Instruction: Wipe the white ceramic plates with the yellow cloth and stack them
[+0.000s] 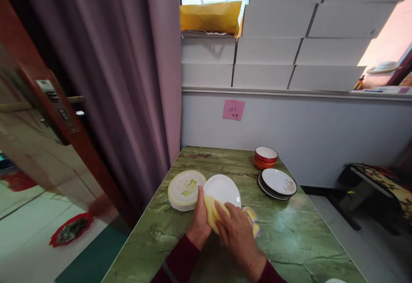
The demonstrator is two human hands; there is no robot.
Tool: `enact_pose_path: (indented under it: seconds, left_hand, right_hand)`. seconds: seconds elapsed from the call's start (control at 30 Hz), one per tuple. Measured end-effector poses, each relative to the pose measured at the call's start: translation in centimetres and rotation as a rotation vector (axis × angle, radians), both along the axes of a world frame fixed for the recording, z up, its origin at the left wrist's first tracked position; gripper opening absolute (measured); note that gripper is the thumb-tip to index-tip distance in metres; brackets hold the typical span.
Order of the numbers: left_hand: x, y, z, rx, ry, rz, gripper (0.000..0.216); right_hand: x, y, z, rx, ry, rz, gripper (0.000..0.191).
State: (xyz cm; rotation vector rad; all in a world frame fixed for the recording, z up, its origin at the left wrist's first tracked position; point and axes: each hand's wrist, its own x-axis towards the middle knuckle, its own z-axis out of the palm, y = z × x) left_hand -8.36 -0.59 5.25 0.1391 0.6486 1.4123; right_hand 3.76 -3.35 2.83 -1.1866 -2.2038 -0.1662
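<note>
A plain white plate (222,187) is tilted up above the green table, facing me. My left hand (200,218) grips its left edge, with the thumb up along the rim. Over the plate's lower part, my right hand (234,227) presses a yellow cloth (210,212) to the surface. A purple-edged end of the cloth hangs out to the right of that hand. Just left of the plate stands a stack of cream plates (183,186) with a yellow rim and a green flower print. The fingers of my right hand partly cover the cloth.
Black-rimmed white plates (277,182) are stacked on the table's right side. Behind them sit stacked red and orange bowls (265,158). A pink note (233,109) is stuck on the wall. A purple curtain (138,60) and a door (61,103) border the left.
</note>
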Motion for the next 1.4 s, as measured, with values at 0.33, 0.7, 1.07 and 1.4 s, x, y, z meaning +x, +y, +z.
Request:
enact_pose_path:
  seconds: [0.33,0.7,1.07,1.4]
  left_hand:
    - [0.6,-0.5,-0.1,0.123,-0.128,-0.055,0.062]
    - [2.1,-1.3,1.4,0.012,-0.052,0.007,0.061]
    - [-1.6,-4.4,-0.1,-0.001,0.026,0.101,0.065]
    - [-2.2,-4.9,0.4,0.109,-0.023,-0.027,0.065]
  right_hand:
    - [2.1,5.9,2.9,0.173,-0.016,-0.200,0.043]
    - [-0.2,-0.3,1.5,0.119,0.087,-0.021,0.042]
    - [7.7,7.6,1.0,-0.582,1.423,-0.295,0.036]
    - [9.4,8.3,-1.0,-0.767,1.790,-0.267,0.026]
